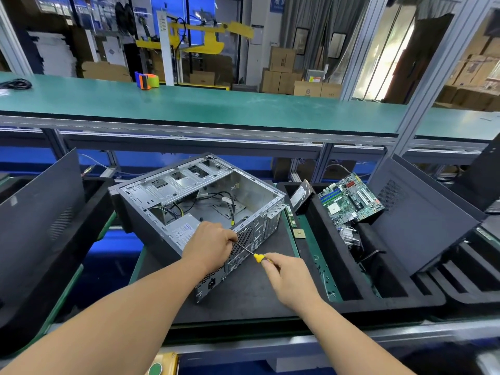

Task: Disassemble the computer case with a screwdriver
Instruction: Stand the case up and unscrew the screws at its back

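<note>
1. Right, the computer case [200, 209] lies on its side with the side panel off, a boxy shell of dull grey sheet metal, stamped and perforated, with black and yellow cables looped inside it.
2. It sits on a black foam mat [243, 290], matte and soft-looking, near the mat's far edge and askew to it, its rear panel facing the person.
3. Now the left hand [209, 246] rests on the case's rear edge by the honeycomb vent, fingers curled down around the thin steel shaft of the screwdriver [253, 253].
4. And the right hand [288, 277] grips the yellow plastic handle, thumb on top and fingers wrapped under, the handle almost swallowed by the fist.
5. Whether the tip sits in a screw, I cannot tell; the left hand covers it.
6. Off the mat's right edge, a black foam tray [351, 293] holds a green motherboard [350, 201] propped at a tilt and a hard drive [304, 197] leaning on the tray's wall.
7. A small square chip [299, 233] lies at the mat's right edge, just beside the case's corner.
8. Open mat spreads along the near edge, in front of the case and under both forearms.
</note>
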